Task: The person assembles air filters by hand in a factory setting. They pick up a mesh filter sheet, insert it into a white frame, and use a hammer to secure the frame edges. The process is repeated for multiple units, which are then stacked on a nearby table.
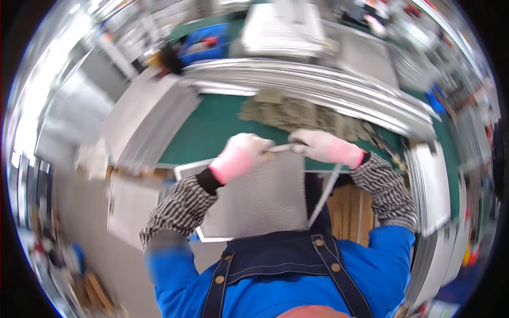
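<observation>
Both my hands, in white and pink gloves, are raised at the near edge of the green table. My left hand (pixel 241 157) is closed on one end of a short white strip (pixel 282 148). The other end is pinched by my right hand (pixel 323 147). Below them a grey ribbed panel (pixel 254 199) leans between the table edge and my apron, with a white frame (pixel 185 169) along its left and lower sides. Another white strip (pixel 325 197) slants down along the panel's right side, apart from most of its edge. Blur hides the fingertips.
Long metallic strips (pixel 307 79) lie stacked across the green table (pixel 212 119), behind crumpled khaki cloth (pixel 307 114). Stacks of flat panels stand left (pixel 146 114) and right (pixel 428 180). Farther back are a blue bin (pixel 204 46) and a white panel stack (pixel 283 32).
</observation>
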The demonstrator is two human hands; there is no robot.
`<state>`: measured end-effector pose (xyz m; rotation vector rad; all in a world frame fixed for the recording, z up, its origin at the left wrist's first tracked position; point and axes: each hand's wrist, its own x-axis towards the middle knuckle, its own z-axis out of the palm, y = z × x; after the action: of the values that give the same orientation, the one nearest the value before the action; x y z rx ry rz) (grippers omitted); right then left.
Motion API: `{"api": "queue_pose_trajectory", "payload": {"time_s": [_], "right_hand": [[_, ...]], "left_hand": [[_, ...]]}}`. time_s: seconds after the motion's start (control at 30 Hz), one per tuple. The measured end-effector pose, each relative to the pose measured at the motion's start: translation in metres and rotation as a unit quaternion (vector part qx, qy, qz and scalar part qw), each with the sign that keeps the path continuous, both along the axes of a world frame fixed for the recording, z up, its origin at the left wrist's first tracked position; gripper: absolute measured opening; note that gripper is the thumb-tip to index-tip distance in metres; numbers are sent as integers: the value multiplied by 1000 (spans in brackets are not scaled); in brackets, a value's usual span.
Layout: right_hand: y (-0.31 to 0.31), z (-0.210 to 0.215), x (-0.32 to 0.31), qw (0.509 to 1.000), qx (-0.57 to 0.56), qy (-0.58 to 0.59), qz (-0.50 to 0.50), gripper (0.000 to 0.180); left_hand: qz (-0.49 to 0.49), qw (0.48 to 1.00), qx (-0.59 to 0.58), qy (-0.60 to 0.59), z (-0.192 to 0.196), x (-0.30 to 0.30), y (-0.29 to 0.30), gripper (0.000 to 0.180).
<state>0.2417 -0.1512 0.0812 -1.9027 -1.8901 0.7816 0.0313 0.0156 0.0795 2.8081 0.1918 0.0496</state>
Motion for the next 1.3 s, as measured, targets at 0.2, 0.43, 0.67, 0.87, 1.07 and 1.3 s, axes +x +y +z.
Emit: {"api": "queue_pose_trajectory", "payload": {"time_s": [0.2,0.43,0.67,0.87,1.07,1.3], "right_hand": [[-129,1,120,870,40,-278,-406,38],[-170,-62,119,904,-46,-261,-336,27],[-143,-72,134,930,-133,-187,-286,42],[-194,-80,139,934,-9,-111,-339,30],[-90,-8,-8,906,347,-224,-92,36],[47,-98,-171,887,322,-278,179,26]], "left_hand": [[13,994,-70,84,-39,32,20,33],[1,983,-109,149,-51,53,20,36],[1,986,-122,117,-70,39,32,34],[-48,969,-193,144,-67,51,44,43],[-62,953,-197,221,-71,50,53,45],[-83,956,-175,221,-75,58,47,46]]}}
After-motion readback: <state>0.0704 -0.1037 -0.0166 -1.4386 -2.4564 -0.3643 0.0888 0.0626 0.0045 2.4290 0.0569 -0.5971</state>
